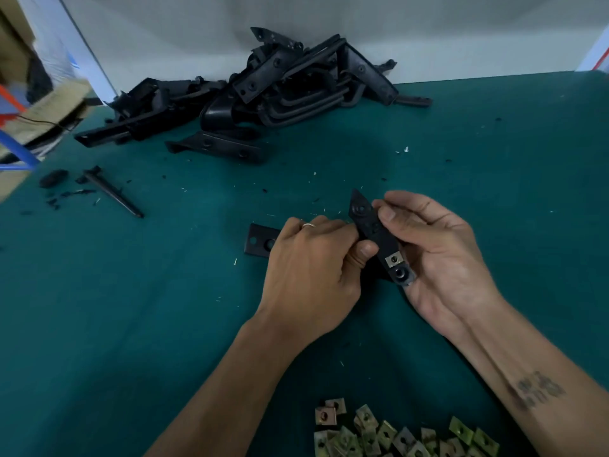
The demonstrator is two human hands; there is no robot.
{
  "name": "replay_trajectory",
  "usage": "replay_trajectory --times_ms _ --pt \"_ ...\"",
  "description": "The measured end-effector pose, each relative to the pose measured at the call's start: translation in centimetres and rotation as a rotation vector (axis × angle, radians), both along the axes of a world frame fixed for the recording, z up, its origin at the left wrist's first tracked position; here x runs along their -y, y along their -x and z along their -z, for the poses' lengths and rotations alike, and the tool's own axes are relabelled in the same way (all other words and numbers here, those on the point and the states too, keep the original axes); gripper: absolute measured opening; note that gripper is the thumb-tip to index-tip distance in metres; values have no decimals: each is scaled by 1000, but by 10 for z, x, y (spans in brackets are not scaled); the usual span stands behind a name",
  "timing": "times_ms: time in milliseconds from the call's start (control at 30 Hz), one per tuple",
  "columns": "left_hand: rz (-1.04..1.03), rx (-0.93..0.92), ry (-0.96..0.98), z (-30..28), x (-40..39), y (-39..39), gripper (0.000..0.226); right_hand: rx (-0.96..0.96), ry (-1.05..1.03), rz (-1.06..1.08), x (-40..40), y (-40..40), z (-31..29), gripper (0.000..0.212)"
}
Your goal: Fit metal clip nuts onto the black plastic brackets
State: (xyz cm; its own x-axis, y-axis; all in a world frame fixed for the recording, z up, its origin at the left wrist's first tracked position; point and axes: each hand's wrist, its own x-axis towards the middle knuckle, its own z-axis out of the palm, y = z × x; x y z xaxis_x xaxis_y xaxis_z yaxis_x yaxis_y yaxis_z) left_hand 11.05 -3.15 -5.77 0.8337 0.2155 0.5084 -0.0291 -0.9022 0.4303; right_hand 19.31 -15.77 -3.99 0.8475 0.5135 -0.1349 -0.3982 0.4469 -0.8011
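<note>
- Brackets are the job here: one black plastic bracket (374,237) is being held up over the middle of the surface (164,308), tilted so its long face is turned toward the person, likely so the mounting spots are easy to see.
- The right hand (438,255) is cradling it from the side, fingers curled round the far end and the palm backing the near end, which is steadying it against pushing.
- One metal clip nut (394,259) is already sitting on the near end of that bracket, just above a round hole.
- The left hand (309,275) is pinching the bracket's middle, thumb pressing on the face; it may be sliding on another nut, but the fingers are hiding this.
- A loose pile of clip nuts (395,435) is lying at the near edge of the surface, close under both forearms for quick reach.
- A heap of black brackets (263,90) is resting at the far edge against the wall, well apart from the hands.
- A flat black plate (260,240) is lying just beside the left hand, partly covered by it.
</note>
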Motion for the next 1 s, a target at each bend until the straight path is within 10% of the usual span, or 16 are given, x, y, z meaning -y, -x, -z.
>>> replay_trajectory --times_ms 1000 --pt "33 -24 107 -2 -4 3 27 569 230 251 5 13 -5 22"
